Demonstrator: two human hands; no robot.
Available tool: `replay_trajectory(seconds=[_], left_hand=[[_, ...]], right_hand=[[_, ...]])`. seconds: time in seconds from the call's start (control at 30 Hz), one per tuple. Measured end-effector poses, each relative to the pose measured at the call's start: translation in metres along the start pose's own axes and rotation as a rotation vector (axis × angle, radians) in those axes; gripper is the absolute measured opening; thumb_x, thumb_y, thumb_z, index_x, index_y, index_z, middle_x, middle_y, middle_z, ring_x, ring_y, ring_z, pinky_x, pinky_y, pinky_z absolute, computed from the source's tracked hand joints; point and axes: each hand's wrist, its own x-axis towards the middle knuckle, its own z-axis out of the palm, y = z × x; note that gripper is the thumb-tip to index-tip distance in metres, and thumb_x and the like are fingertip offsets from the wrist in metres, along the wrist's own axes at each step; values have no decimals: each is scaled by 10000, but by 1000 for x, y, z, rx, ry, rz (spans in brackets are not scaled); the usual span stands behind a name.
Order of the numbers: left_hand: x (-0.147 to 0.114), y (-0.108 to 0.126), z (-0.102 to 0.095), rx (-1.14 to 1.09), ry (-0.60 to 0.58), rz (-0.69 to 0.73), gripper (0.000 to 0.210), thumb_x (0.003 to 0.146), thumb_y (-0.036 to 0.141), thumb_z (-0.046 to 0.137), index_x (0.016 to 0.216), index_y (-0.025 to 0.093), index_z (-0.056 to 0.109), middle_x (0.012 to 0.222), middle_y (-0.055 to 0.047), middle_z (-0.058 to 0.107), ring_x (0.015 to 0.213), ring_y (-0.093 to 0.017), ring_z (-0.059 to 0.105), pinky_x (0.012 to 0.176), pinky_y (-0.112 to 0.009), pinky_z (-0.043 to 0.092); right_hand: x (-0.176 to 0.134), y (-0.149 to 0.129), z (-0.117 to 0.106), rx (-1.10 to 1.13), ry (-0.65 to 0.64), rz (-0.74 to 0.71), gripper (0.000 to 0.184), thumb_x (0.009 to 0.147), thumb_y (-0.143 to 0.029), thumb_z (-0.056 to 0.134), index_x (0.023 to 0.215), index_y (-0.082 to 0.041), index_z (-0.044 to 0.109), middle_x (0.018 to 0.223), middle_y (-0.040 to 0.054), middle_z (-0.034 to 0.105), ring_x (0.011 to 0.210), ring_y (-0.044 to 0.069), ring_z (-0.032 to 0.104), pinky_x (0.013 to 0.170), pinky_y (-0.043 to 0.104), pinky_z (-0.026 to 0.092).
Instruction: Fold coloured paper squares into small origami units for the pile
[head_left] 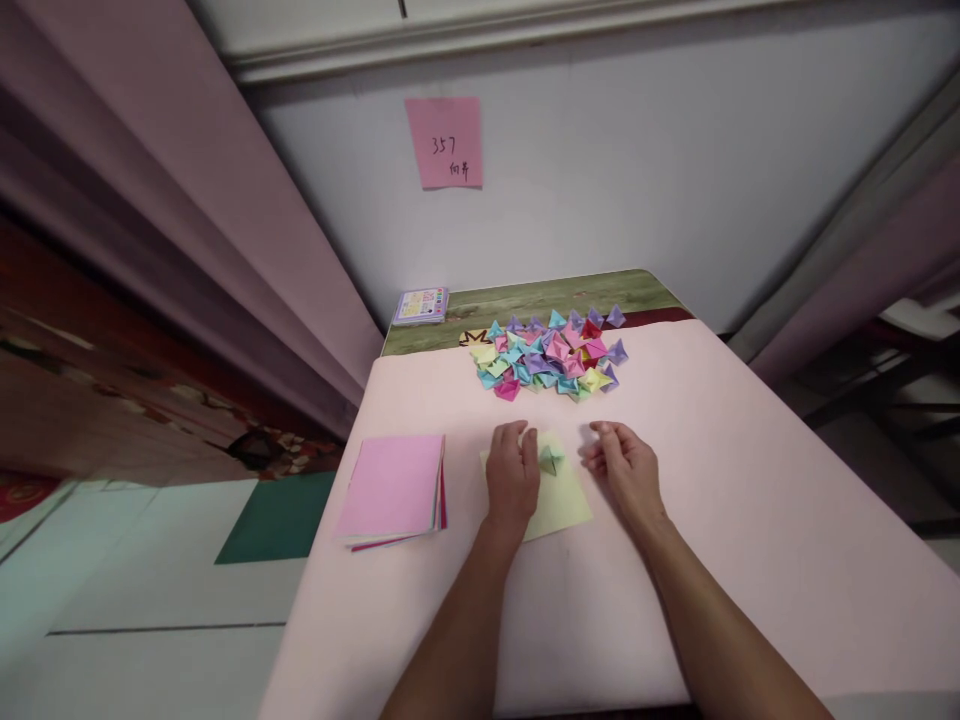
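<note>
A pale yellow square sheet of paper (559, 505) lies on the pink-covered table in front of me. On its upper part stands a small pale green folded paper piece (552, 460), with neither hand touching it. My left hand (514, 475) rests over the sheet's left side, fingers loosely bent and thumb apart, with nothing visible in it. To the right of the sheet is my right hand (626, 472), its fingers half curled and apart, also holding nothing that shows. The palm sides of both hands are partly hidden.
Left of the sheet lies a stack of coloured paper (394, 485), pink on top. Farther back is a heap of many-coloured folded paper pieces (551, 355). A paper pack (421, 306) sits at the back left corner. A pink note (446, 143) hangs on the wall.
</note>
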Motion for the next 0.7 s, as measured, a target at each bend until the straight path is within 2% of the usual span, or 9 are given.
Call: replay_trajectory(seconds=[0.1, 0.2, 0.3, 0.43, 0.57, 0.7], left_hand=[[4, -8, -2, -24, 106, -56, 247, 974, 298, 410, 995, 181, 627, 980, -89, 643, 946, -199, 602, 870, -338, 463], [7, -15, -3, -116, 119, -167, 182, 923, 282, 489, 906, 188, 644, 921, -59, 651, 825, -171, 601, 777, -304, 480], [8, -16, -5, -239, 7, -243, 111, 844, 264, 580, 843, 185, 659, 843, -27, 648, 687, -134, 561, 667, -261, 465], [5, -12, -4, -243, -175, -216, 105, 740, 279, 696, 744, 182, 658, 762, 4, 608, 605, -104, 487, 598, -236, 416], [0, -11, 1, -102, -218, -192, 110, 731, 261, 692, 688, 179, 633, 731, 8, 583, 600, -103, 478, 580, -230, 385], [-1, -8, 1, -39, -233, -172, 101, 774, 249, 632, 698, 182, 628, 727, 3, 605, 615, -109, 513, 595, -231, 394]], right_hand=[[2, -1, -4, 5, 63, 40, 456, 871, -588, 568, 1017, -169, 673, 685, 37, 684, 557, 141, 606, 526, 242, 490], [3, 0, -7, -77, 63, -68, 371, 832, -523, 647, 946, -174, 705, 685, 19, 660, 591, 139, 580, 555, 242, 476], [0, 0, -5, -166, -38, -231, 271, 815, -454, 685, 855, -189, 728, 718, 16, 649, 581, 129, 538, 557, 249, 448], [-5, 0, 1, -280, -193, -370, 204, 823, -415, 690, 816, -215, 733, 825, 26, 672, 563, 116, 540, 544, 251, 435], [-5, 1, 5, -468, -222, -388, 188, 833, -413, 676, 817, -238, 742, 796, 12, 671, 560, 116, 569, 572, 254, 448], [-5, 2, 6, -525, -201, -390, 151, 840, -348, 634, 820, -243, 741, 796, 7, 678, 576, 122, 582, 574, 255, 449]])
